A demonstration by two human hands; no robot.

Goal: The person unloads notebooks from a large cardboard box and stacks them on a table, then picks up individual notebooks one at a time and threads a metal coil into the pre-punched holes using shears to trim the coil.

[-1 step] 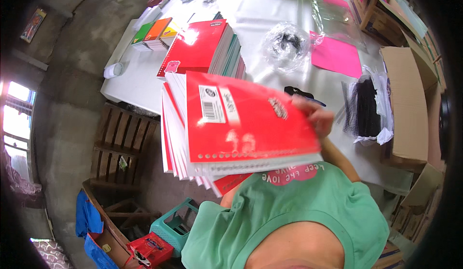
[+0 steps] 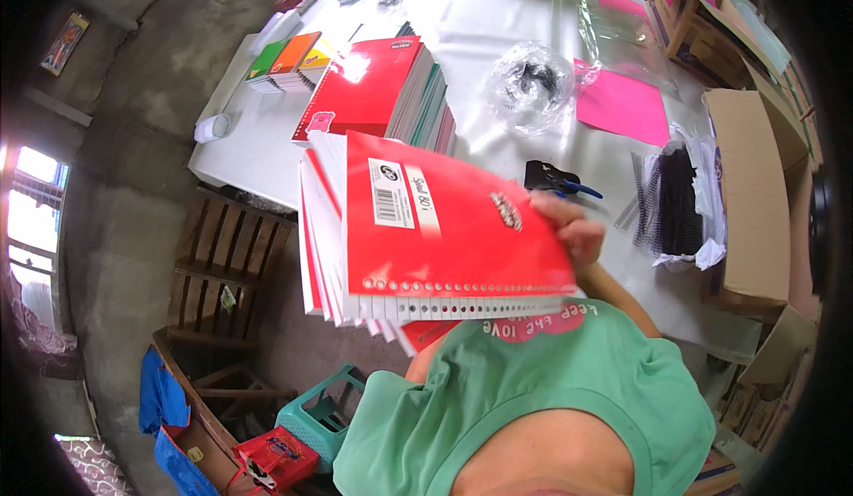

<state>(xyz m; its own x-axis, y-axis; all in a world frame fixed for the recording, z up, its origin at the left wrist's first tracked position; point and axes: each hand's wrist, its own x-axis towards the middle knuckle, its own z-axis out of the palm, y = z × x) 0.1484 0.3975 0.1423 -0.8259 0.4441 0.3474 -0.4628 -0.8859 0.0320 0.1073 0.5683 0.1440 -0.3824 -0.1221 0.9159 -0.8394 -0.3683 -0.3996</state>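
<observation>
The right hand [image 2: 577, 234] has its fingers [image 2: 567, 210] curled over the right side of a bundle of punched notebook sheets [image 2: 458, 220], holding it; they are slightly blurred. The left forearm [image 2: 426, 356] runs up behind the bundle, which hides the left hand, so I cannot tell how its fingers stand.

The bundle is held up at a tilt in front of the person's green shirt [image 2: 533, 376], across the near edge of the worktop [image 2: 453, 16]. Its top cover is glossy red with a white label, and a row of holes follows the edge closest to the person. White pages and more red covers fan out unevenly at the left and underneath.

Just beyond it, towards the worktop's left edge, stands a tall stack of notebooks [image 2: 369, 87] with a red one on top. Small green, orange and yellow notebooks [image 2: 293, 54] sit beside that stack, and a white roll [image 2: 213, 128] lies near the near left corner.

Right of the bundle, a black and blue tool [image 2: 560, 179] rests on the worktop. Farther back are a crumpled clear plastic bag [image 2: 533, 83] and a pink sheet [image 2: 622, 107]. A black bundle in torn white wrapping [image 2: 681, 198] lies towards the right edge, beside an open cardboard box [image 2: 748, 194].
</observation>
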